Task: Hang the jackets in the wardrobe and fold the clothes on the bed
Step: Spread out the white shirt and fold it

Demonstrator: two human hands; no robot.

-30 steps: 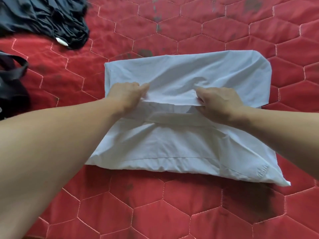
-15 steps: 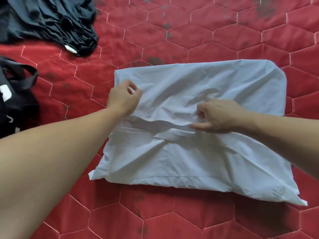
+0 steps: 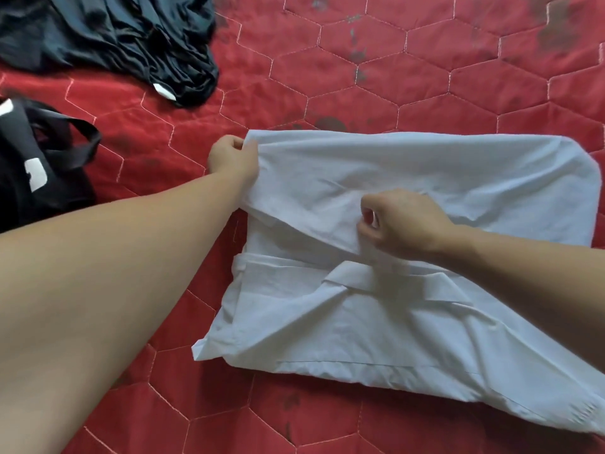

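A white shirt (image 3: 409, 326) lies partly folded on the red quilted bed (image 3: 393, 77), its collar showing near the middle. My left hand (image 3: 233, 160) pinches the far left corner of the folded-over upper flap. My right hand (image 3: 404, 221) grips the near edge of that same flap at its middle and holds it slightly lifted off the layer below. Both forearms reach in from the near side.
A crumpled dark navy garment (image 3: 114, 37) lies at the far left of the bed. A black bag with straps and white markings (image 3: 39, 165) sits at the left edge. Red quilt shows around the shirt on all sides.
My left hand slid from the flap's middle edge out to its far left corner. My right hand closed on the flap's edge and raised it, uncovering the collar.
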